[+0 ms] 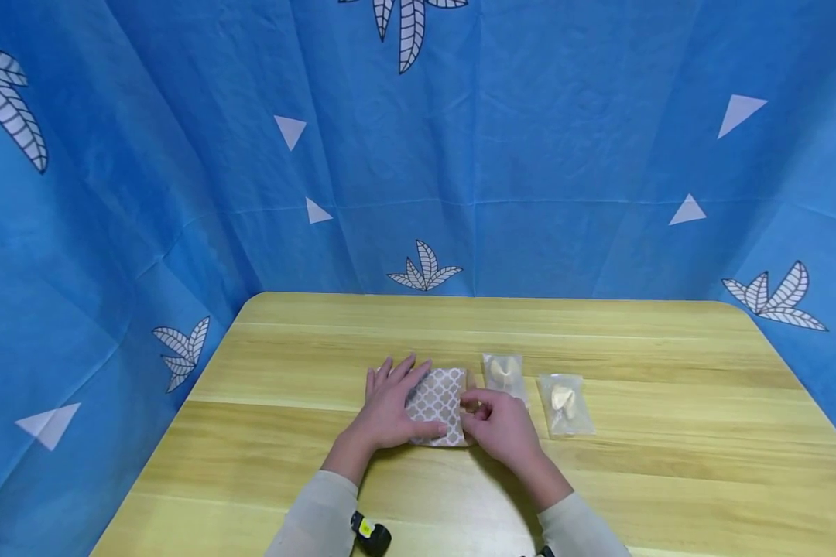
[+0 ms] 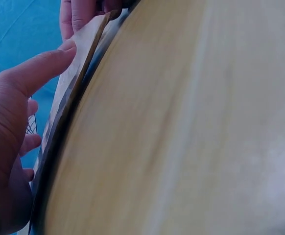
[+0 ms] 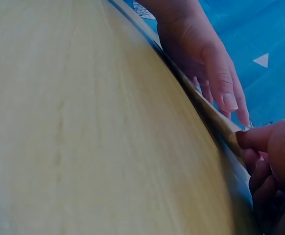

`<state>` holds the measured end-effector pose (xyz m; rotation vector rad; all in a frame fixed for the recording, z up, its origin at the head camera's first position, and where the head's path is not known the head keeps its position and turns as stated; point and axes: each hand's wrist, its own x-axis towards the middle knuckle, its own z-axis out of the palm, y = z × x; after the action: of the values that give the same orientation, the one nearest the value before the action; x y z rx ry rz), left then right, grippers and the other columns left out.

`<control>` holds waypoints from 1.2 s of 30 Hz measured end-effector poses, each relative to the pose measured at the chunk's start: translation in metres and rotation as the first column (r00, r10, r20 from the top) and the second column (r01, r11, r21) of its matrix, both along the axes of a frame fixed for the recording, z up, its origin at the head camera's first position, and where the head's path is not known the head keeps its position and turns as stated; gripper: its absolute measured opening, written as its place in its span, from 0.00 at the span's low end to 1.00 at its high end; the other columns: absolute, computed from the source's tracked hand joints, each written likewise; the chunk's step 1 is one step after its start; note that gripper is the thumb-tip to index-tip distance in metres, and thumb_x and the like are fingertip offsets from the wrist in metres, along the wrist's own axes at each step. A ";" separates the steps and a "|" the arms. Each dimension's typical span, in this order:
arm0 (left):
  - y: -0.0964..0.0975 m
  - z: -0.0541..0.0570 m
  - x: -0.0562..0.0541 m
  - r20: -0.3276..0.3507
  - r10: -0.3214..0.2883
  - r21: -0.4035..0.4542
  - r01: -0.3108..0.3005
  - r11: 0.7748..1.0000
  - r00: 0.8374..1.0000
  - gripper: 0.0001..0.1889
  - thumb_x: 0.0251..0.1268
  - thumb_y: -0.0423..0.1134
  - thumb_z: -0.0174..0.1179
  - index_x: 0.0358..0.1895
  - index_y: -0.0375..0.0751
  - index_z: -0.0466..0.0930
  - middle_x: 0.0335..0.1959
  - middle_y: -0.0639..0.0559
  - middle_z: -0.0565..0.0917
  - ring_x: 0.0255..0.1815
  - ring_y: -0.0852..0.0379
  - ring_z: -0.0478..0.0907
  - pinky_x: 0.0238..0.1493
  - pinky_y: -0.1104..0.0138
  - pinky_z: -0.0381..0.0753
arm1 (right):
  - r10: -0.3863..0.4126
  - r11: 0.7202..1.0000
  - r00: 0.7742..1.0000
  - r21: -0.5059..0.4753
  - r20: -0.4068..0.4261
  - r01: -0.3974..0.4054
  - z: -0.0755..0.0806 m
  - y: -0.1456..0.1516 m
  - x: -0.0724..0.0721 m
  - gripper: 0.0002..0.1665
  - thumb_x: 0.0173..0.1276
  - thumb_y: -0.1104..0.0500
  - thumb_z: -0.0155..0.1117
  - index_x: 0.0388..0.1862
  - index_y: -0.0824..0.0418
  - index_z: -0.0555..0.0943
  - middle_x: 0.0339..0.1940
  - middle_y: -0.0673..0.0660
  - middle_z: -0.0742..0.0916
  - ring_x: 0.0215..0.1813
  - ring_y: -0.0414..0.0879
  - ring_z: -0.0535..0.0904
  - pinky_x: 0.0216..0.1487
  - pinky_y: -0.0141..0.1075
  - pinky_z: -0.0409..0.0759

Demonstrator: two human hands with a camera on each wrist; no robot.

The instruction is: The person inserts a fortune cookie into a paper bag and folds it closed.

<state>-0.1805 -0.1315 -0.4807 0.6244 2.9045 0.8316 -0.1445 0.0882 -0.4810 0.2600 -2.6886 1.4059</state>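
Observation:
A flat brown paper bag (image 1: 437,402) with a white lattice pattern lies on the table in the head view. My left hand (image 1: 388,408) rests on its left part with fingers spread, the thumb laid across the near edge. At the bag's right end, my right hand (image 1: 499,424) pinches the plain brown edge between thumb and curled fingers. The right wrist view shows that pinch on the brown edge (image 3: 220,122) close up. In the left wrist view the left thumb (image 2: 44,68) presses on the bag's upper face. What is inside the bag is hidden.
Two clear packets, each with a pale folded cookie, lie right of the bag: one packet (image 1: 505,375) just behind the right hand, the other packet (image 1: 566,404) farther right. The wooden table (image 1: 669,464) ends at a blue curtain (image 1: 564,155) with leaf prints.

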 end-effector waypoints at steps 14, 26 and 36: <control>0.000 0.005 0.001 0.045 -0.008 0.089 0.004 0.996 0.999 0.55 0.44 0.71 0.70 0.78 0.56 0.60 0.78 0.47 0.57 0.78 0.34 0.39 0.70 0.39 0.27 | 0.084 0.996 0.996 0.010 -0.003 -0.084 -0.001 0.000 -0.004 0.17 0.52 0.66 0.73 0.44 0.58 0.89 0.17 0.41 0.78 0.21 0.36 0.72 0.25 0.33 0.73; -0.001 0.006 0.004 0.082 -0.078 0.016 0.077 0.997 0.994 0.61 0.30 0.73 0.75 0.77 0.61 0.62 0.79 0.49 0.56 0.78 0.36 0.36 0.69 0.40 0.22 | 0.136 0.987 0.991 0.080 0.018 -0.137 -0.001 0.003 -0.005 0.22 0.50 0.63 0.74 0.48 0.60 0.88 0.17 0.41 0.77 0.20 0.36 0.72 0.22 0.33 0.71; -0.002 0.006 0.005 0.091 -0.098 0.007 0.098 0.995 0.991 0.63 0.26 0.69 0.79 0.77 0.60 0.63 0.79 0.48 0.55 0.78 0.35 0.36 0.70 0.39 0.24 | 0.148 0.981 0.989 0.132 -0.011 -0.146 -0.003 0.001 -0.005 0.13 0.49 0.61 0.75 0.37 0.52 0.89 0.17 0.40 0.75 0.19 0.35 0.69 0.20 0.33 0.68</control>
<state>-0.1753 -0.1338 -0.4751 0.7041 2.7673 0.8289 -0.1492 0.0890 -0.4844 0.4908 -2.7991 1.2552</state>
